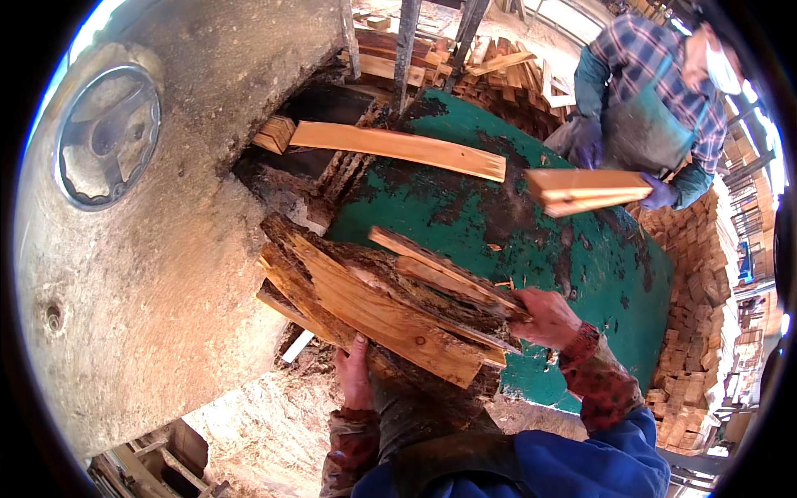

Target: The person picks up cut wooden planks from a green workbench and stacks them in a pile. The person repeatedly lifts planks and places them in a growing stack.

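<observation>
A bundle of rough, bark-edged wood slabs (386, 319) lies across in front of my body, over the near edge of the green table. My left hand (355, 378) is closed on its near side, thumb up against the lower slab and the other fingers hidden beneath. My right hand (548, 319) is closed round the right end of narrow bark-edged strips (448, 270) on the bundle's far side. Beyond it, a long sawn board (398, 149) reaches from the machine's opening onto the table. A short wood block (274, 134) sits by that board's left end.
The worn green table (614, 282) stretches to the right. Across it, a co-worker (647, 108) in gloves holds sawn boards (581, 189). At left stands a dusty machine housing (191, 249) with a handwheel (108, 137). Stacked wood pieces (693, 332) line the right; sawdust (257, 423) covers the floor.
</observation>
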A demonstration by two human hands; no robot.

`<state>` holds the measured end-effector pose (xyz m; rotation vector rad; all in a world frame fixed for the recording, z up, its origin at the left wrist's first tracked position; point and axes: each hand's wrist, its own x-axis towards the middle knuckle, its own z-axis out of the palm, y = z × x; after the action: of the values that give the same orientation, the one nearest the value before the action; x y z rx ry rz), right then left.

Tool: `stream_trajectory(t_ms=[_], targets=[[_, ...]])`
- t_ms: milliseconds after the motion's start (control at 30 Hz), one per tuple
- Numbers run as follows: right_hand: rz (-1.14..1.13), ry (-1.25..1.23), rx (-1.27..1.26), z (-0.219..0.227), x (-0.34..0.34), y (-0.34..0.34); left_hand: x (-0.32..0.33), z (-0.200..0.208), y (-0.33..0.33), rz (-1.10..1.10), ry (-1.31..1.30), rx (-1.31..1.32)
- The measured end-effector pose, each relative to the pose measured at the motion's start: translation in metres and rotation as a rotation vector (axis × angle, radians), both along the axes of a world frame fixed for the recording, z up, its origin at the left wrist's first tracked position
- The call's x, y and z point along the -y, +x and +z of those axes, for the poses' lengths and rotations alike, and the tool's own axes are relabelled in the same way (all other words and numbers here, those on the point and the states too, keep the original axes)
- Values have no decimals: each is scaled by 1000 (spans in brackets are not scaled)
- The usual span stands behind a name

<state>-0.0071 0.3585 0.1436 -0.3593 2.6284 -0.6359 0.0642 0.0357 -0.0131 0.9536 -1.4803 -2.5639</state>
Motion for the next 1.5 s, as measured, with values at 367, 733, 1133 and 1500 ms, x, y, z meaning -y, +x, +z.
stream_trajectory(t_ms=[367, 733, 1133, 1500], targets=[[443, -108, -297, -7, 153, -47, 1, 1, -3, -48, 95, -41], [240, -268, 129, -20, 125, -121, 9, -1, 3, -56, 95, -3], [-94, 385, -324, -115, 50, -260, 8, -5, 3, -83, 19, 23], [-131, 466, -263, -109, 17, -254, 5, -1, 5, -60, 32, -4]])
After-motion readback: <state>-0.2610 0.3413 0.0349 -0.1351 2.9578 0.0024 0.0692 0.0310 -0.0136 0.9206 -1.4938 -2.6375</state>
